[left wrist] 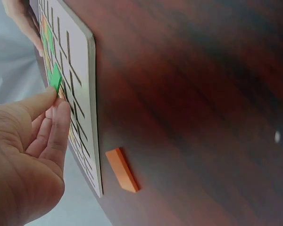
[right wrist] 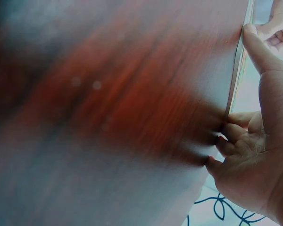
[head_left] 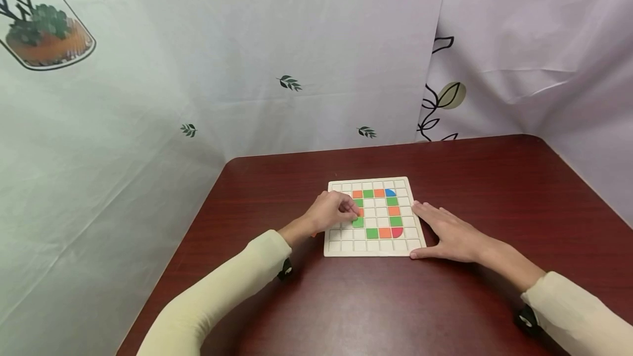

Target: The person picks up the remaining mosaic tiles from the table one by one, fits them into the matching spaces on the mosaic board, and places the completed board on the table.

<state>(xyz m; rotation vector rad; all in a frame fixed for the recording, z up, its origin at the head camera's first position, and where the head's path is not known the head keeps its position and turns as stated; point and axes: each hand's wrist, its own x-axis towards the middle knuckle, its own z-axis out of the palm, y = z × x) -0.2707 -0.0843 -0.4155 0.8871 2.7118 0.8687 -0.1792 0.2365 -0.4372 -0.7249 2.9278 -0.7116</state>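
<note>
A pale square grid board [head_left: 341, 246] lies flat on the table, with orange, green, blue and red tiles forming a partial ring in its cells. The left hand [head_left: 330, 210] reaches over the board's left side. Between thumb and fingertips it pinches a green tile [left wrist: 56, 77], held right at the left column of the ring. At the upper right corner of the ring is a rounded blue tile [head_left: 390, 193], and a rounded red tile [head_left: 397, 232] sits at the lower right. The right hand [head_left: 452, 235], fingers spread, rests with thumb and fingertips against the board's right edge.
A loose orange tile [left wrist: 122, 170] lies on the dark red wooden table [head_left: 376, 301], just beside the board's left edge. Behind the table hangs a white cloth [head_left: 321, 114] printed with plants.
</note>
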